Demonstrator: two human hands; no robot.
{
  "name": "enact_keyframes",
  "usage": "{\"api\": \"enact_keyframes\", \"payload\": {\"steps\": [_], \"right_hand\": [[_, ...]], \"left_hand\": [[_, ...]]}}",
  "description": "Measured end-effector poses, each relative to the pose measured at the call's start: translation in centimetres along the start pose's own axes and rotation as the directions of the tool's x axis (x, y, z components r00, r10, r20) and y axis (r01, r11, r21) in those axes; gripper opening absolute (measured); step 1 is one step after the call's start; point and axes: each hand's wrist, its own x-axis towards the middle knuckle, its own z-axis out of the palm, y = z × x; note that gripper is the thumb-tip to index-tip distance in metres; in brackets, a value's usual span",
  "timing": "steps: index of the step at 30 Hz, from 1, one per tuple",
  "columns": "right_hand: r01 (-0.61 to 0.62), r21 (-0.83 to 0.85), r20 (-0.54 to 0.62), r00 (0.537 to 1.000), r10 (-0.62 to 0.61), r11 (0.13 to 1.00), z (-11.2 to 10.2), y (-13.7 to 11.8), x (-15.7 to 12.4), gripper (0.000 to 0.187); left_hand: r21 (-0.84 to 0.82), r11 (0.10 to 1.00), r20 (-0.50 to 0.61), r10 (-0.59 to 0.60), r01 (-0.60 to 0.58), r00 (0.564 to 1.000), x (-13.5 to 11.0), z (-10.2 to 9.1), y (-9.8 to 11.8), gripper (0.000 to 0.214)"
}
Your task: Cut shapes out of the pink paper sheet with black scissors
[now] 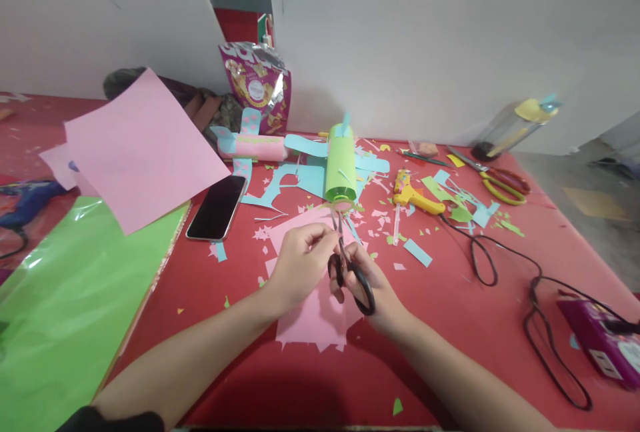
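My right hand (377, 285) grips black-handled scissors (343, 253), their blades pointing away from me and slightly parted. Beside the blades, my left hand (304, 257) is closed in a pinch; whatever sits between its fingertips is too small or hidden to name. Under both hands lies a pink paper sheet (315, 325) with ragged edges. Just past the scissor tips stands a green paper tube (341, 162) with blue paper strips attached. To its left, a pink paper tube (260, 147) with blue spotted flaps lies on its side.
Paper scraps litter the red table (225, 352). A yellow glue gun (419, 199), its cord trailing right, lies near red-and-yellow scissors (500, 182) and a bottle (515, 129). Leftward are a phone (217, 209), a large pink sheet (145, 152) and green sheets (65, 305). A snack bag (257, 85) stands behind.
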Motion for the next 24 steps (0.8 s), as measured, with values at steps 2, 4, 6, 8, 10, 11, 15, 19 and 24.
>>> {"api": "enact_keyframes", "payload": {"steps": [2, 4, 6, 8, 10, 11, 15, 19, 24], "right_hand": [[0.001, 0.012, 0.003, 1.0, -0.001, 1.0, -0.02, 0.05, 0.0, 0.034], [-0.003, 0.025, 0.003, 1.0, 0.003, 1.0, -0.04, 0.12, 0.0, 0.034], [-0.006, 0.034, 0.0, 1.0, 0.006, 0.999, -0.04, 0.17, 0.01, 0.034], [-0.008, 0.035, -0.002, 1.0, 0.008, 0.999, -0.01, 0.16, 0.02, 0.034], [-0.009, 0.037, -0.001, 1.0, 0.009, 0.999, 0.04, 0.11, 0.04, 0.035], [-0.012, 0.039, -0.002, 1.0, 0.012, 0.999, 0.06, 0.08, 0.04, 0.035], [-0.032, 0.051, -0.012, 0.999, 0.032, 0.998, 0.16, 0.01, 0.05, 0.037], [-0.041, 0.058, -0.035, 0.998, 0.043, 0.997, 0.26, 0.0, 0.08, 0.038], [-0.044, 0.057, -0.104, 0.993, 0.05, 0.997, 0.25, 0.0, 0.24, 0.039]], "left_hand": [[-0.004, 1.0, -0.001, 0.0, 0.0, 1.0, -0.02, -0.01, 0.01, 0.027], [-0.005, 1.0, -0.001, -0.003, 0.003, 1.0, -0.02, -0.04, 0.03, 0.027], [-0.007, 1.0, 0.0, -0.004, 0.004, 1.0, 0.0, -0.05, 0.05, 0.027], [-0.013, 1.0, 0.002, -0.002, 0.002, 1.0, 0.01, -0.05, 0.05, 0.027], [-0.023, 1.0, 0.007, 0.002, -0.002, 1.0, 0.01, -0.04, 0.02, 0.027], [-0.03, 1.0, 0.009, 0.004, -0.004, 1.0, 0.0, -0.04, -0.01, 0.027], [-0.043, 0.999, 0.008, 0.001, -0.001, 1.0, -0.05, -0.07, -0.12, 0.027], [-0.031, 1.0, 0.003, 0.002, -0.001, 1.0, 0.01, -0.1, -0.21, 0.026], [-0.028, 1.0, -0.005, -0.006, 0.006, 1.0, 0.11, -0.14, -0.35, 0.022]]}}
